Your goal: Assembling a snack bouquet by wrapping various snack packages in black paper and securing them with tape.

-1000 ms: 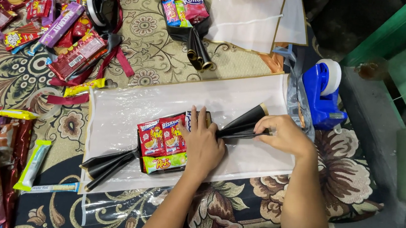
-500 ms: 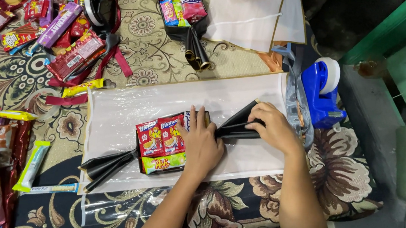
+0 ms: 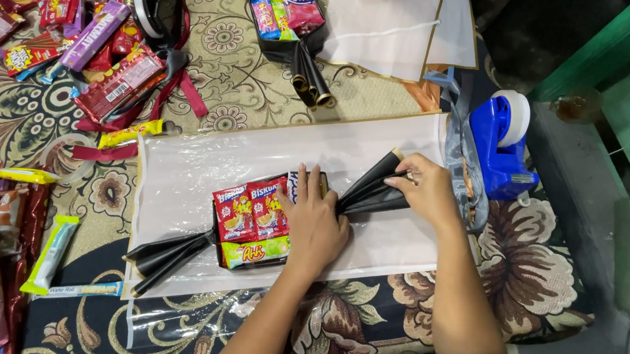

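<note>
— Since a second ago, has anything shifted?

— Barely. Right hand [image 3: 428, 189] has drawn the gathered black wrap [image 3: 372, 192] a touch tighter; left hand [image 3: 316, 223] keeps pressing where it was.

— Why press there?

— My guess: the flat palm keeps the snack bundle [image 3: 253, 219] from sliding while the other end gets pinched. That bundle, red packets with a green one beneath, lies in the middle of the white sheet [image 3: 201, 162], which is spread over clear film on the patterned floor cloth [image 3: 247, 78].

— How open are the hands?

— Left is spread flat, fingers apart, lying on the bundle's right end, gripping nothing. Right is closed, fingers clamped on the pleated wrap just beside the bundle.

— And the far end?

— Already gathered into a loose black tail [image 3: 169, 254] at the sheet's lower left corner, nothing holding it.

— What else is about?

— Blue tape dispenser [image 3: 501, 145] near the right hand, a finished-looking bundle [image 3: 284, 1] at the top, loose snack packets [image 3: 75, 31] scattered left.
</note>
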